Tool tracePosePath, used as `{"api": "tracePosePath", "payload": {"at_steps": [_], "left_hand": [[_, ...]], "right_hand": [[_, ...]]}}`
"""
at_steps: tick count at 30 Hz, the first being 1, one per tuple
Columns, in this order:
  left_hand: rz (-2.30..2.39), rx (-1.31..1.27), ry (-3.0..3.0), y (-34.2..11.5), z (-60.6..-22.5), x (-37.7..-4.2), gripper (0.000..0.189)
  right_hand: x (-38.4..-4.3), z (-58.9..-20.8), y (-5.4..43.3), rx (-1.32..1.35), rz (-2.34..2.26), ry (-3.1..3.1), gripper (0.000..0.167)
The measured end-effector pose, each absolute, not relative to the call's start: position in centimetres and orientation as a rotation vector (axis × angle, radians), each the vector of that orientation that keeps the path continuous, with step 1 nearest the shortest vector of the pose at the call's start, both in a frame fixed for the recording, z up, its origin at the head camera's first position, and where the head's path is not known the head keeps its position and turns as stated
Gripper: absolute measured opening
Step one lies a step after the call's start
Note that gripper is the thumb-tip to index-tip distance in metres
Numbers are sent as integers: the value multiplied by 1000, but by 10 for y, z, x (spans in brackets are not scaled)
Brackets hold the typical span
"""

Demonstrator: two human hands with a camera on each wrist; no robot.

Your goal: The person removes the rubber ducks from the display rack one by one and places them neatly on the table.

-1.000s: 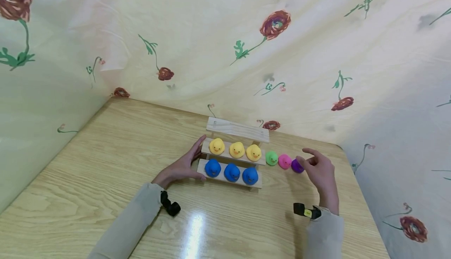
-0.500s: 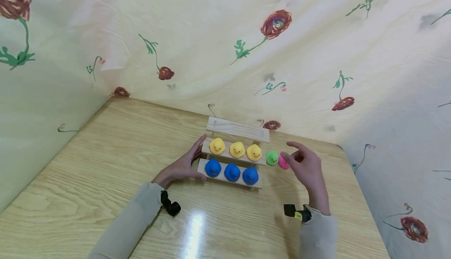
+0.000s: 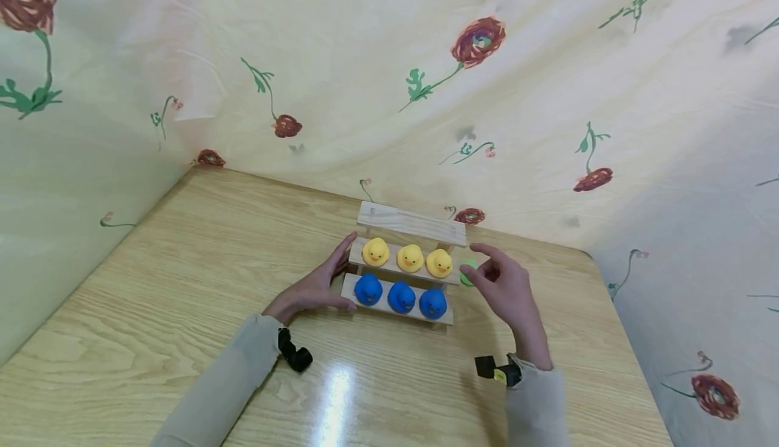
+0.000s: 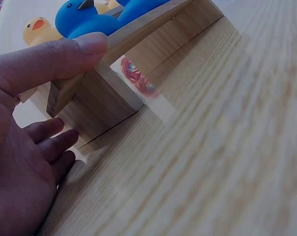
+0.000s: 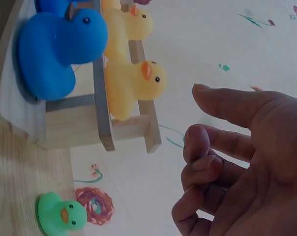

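Observation:
Left hand [image 3: 313, 288] holds the left end of a stepped wooden rack [image 3: 397, 270]; in the left wrist view its thumb [image 4: 74, 56] lies on the lower step and the other fingers are bent beside the end piece. Three yellow rubber ducks [image 3: 410, 257] sit on the rack's middle step, three blue rubber ducks [image 3: 402, 297] on the lower one. Right hand [image 3: 506, 291] hovers past the rack's right end with nothing in it, thumb and index finger apart. Its fingertips partly cover a green rubber duck [image 3: 467, 274], which stands on the table in the right wrist view.
The rack's top step [image 3: 412, 222] bears no duck. Behind the wooden table [image 3: 243, 230] hangs a flowered cloth [image 3: 365, 82], which also rises at the left and right sides.
The right hand has moved left from the purple duck, past the pink one, to the green duck. It now hides the purple and pink ducks. The left hand and rack stay put.

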State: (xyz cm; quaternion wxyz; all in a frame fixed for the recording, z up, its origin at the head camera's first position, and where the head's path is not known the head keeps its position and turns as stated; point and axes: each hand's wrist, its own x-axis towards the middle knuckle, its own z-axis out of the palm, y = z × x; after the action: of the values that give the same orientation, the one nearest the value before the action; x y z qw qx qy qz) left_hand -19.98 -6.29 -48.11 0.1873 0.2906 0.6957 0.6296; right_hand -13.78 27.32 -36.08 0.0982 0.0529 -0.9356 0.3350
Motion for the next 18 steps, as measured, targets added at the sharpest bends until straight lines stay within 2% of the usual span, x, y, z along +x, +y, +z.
{"api": "tracePosePath", "payload": {"at_steps": [18], "left_hand": [[1757,809,1978,-63,-479,-198,130]], "right_hand": [[-143,-370,255,231,1062,-2854,47]]}}
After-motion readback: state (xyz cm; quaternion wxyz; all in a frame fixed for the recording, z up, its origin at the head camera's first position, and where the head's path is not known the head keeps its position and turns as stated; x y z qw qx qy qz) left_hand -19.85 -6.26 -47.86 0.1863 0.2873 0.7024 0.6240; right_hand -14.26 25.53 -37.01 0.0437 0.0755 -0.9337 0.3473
